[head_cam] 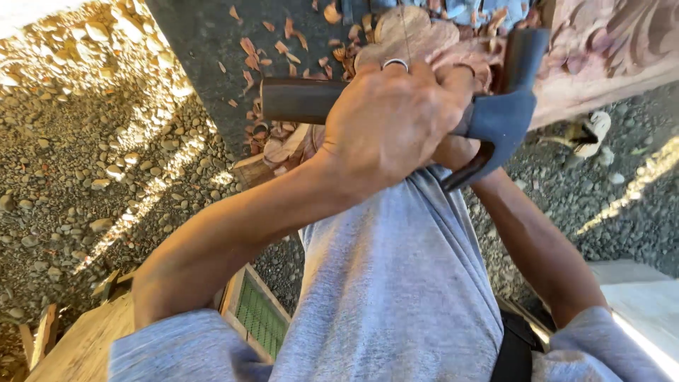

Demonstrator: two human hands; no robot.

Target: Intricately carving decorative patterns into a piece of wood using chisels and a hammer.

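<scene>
My left hand (385,120), with a ring on one finger, is closed around the dark handle of a claw hammer (293,99). The hammer's grey-blue head (506,113) lies to the right, its claw curving down. My right hand (453,152) sits behind the left hand and the hammer head and is mostly hidden. What it holds does not show. Just beyond both hands lies a reddish carved wooden piece (601,42) with scroll relief.
Wood chips (283,42) are scattered over a dark slab at the top. Gravel (85,155) covers the ground on the left and right. A light sandal (590,134) lies by the carving. A wooden frame with green mesh (262,315) stands at the lower left.
</scene>
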